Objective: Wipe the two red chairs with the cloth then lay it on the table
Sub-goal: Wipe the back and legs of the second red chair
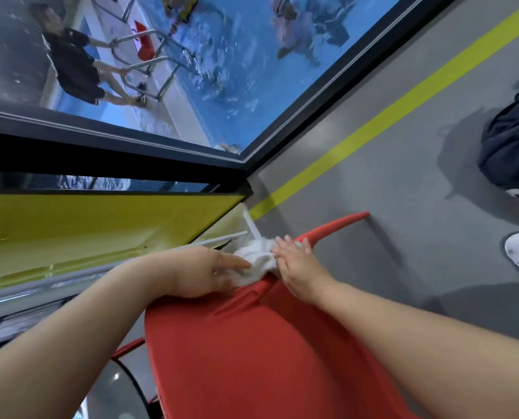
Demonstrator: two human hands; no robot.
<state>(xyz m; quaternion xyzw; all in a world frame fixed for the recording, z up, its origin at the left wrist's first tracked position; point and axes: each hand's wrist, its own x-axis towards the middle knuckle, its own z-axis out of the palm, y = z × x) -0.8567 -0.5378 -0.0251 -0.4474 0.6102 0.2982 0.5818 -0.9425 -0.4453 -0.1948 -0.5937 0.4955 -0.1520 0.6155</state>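
Red chair (252, 358) fills the lower view. Left hand (209, 272) lies at its far edge, fingers (237, 263) nearly straight, touching the cloth, probably to steady it. Right hand (297, 267) presses flat with spread fingers, gripping nothing, likely to rub. White cloth (258, 257) sits bunched between both hands on the chair's rim.
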